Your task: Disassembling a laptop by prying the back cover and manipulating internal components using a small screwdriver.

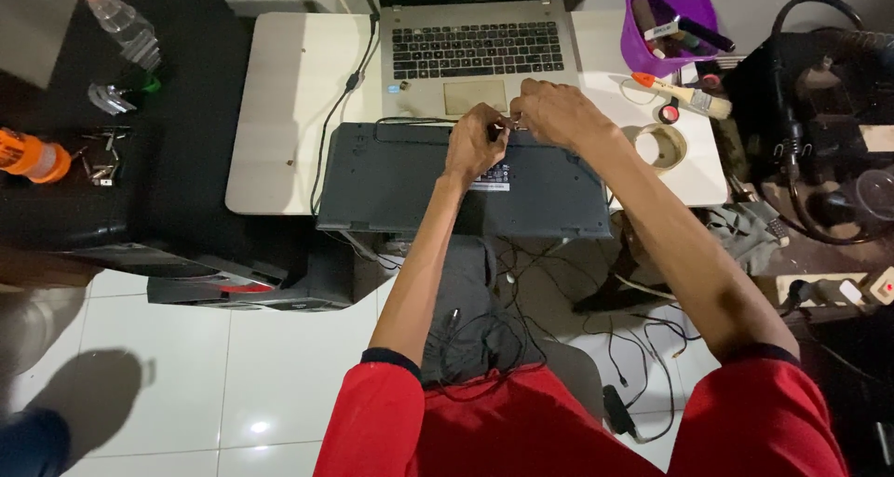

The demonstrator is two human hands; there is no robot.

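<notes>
A dark grey flat device (400, 174), seemingly a printer lying bottom up, rests across the near edge of a low white table (279, 114). My left hand (475, 142) and my right hand (554, 112) meet at its far edge, fingertips pinched together on something small that I cannot make out. A thin black cable (410, 120) runs along that edge toward my fingers. An open laptop (475, 53) with a pale keyboard deck sits just behind the device.
A purple tub (703, 16) of tools, a paintbrush (684, 93) and a tape roll (659, 145) lie at the right. A black box (177, 114) holds a plastic bottle (126, 21) at left. Tangled wires (568, 300) cover the tiled floor.
</notes>
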